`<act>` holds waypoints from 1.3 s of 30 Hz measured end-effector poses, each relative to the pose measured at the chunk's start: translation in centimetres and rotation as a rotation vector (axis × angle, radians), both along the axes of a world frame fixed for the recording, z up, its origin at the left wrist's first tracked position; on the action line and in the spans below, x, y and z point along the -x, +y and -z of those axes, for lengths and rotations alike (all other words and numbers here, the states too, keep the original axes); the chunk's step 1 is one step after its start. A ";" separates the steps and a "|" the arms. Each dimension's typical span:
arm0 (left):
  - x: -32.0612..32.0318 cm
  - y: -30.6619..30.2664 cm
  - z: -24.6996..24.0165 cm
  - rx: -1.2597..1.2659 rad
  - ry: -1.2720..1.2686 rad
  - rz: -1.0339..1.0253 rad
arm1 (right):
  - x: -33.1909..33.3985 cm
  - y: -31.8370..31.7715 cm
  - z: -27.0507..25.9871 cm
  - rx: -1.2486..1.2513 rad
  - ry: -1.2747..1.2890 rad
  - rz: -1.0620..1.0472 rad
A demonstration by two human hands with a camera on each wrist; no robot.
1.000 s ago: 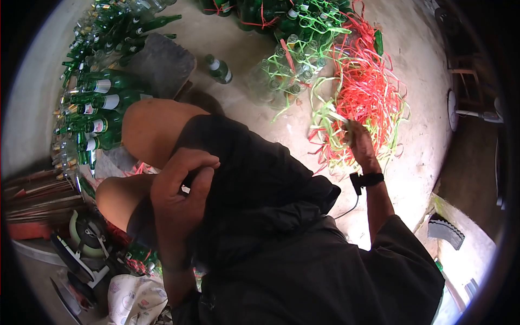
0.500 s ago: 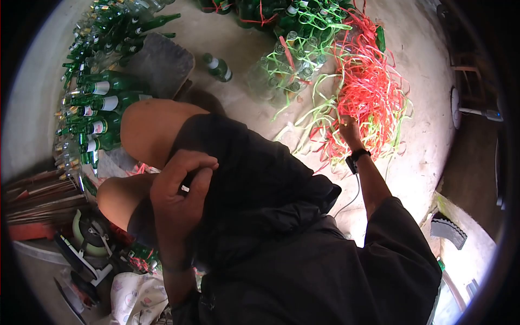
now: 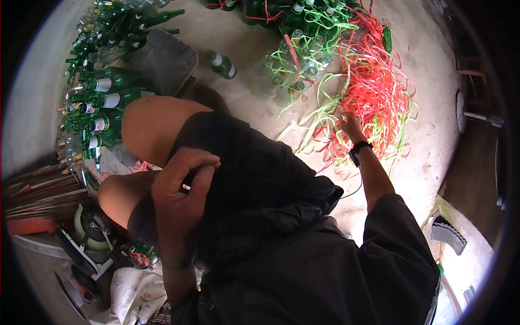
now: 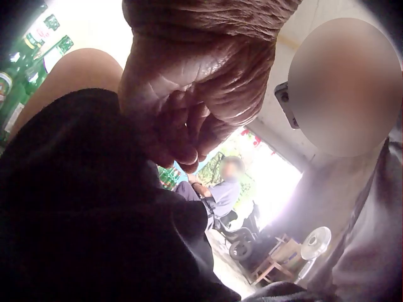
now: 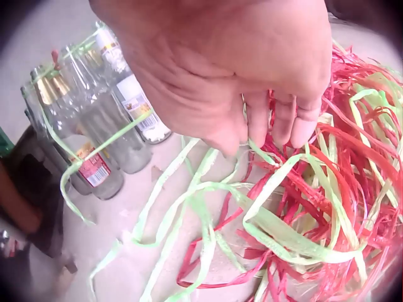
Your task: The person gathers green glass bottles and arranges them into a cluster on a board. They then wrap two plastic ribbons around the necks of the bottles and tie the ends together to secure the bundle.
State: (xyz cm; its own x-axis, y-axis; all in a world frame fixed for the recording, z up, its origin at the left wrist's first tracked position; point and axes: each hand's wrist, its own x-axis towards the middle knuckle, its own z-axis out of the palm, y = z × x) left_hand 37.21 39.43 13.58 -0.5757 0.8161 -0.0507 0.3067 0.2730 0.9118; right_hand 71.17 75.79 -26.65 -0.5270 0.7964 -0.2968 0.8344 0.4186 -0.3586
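Observation:
My right hand (image 3: 352,129) reaches down to the near left side of a tangled heap of red and green plastic strips (image 3: 374,100). In the right wrist view, thumb and fingers pinch a light green strip (image 5: 267,156) at the edge of the heap. Loose green strands trail over the floor beside it. Resting on my thigh, my left hand (image 3: 179,184) has loosely curled fingers and holds nothing. Left of the heap stands a bundle of clear glass bottles (image 5: 94,126) tied with green strip.
A lone green bottle (image 3: 222,66) stands on the floor beyond my knees. Many more green bottles (image 3: 111,84) line the left wall near a dark board (image 3: 165,59). Another person (image 4: 220,192) sits in the background, and a white fan (image 4: 315,243) stands there.
My right hand has moved from holding up a cluster of green strands to lower at the heap's edge. Those strands now lie spread leftward on the floor. The left hand has stayed put.

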 end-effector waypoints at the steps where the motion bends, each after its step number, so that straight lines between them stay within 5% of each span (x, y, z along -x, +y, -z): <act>1: 0.0 0.0 0.1 -0.004 0.003 0.002 | -0.2 0.0 -0.4 0.082 0.083 0.089; 4: -0.1 0.0 0.0 -0.002 -0.009 -0.003 | -1.2 0.2 -0.4 0.141 0.331 0.155; 11: 0.1 0.2 -0.1 -0.038 -0.016 0.013 | 0.4 -1.4 -10.0 0.490 0.842 0.396; 20: -0.7 2.6 0.2 -0.091 -0.143 0.122 | 5.2 -4.1 -24.5 0.798 0.903 0.431; 29: -2.2 7.4 0.7 -0.178 -0.236 0.244 | 12.4 -8.3 -36.3 0.998 0.931 0.059; 39: -2.5 8.4 4.0 -0.261 -0.388 0.153 | 18.5 -11.4 -40.9 1.158 0.926 -0.079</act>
State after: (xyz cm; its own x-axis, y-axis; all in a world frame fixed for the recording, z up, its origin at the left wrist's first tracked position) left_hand 39.75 47.79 9.59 -0.4270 0.9040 -0.0200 -0.0502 -0.0016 0.9987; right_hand 52.65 64.35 14.29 -0.9078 0.3178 -0.2736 0.1185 -0.4316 -0.8943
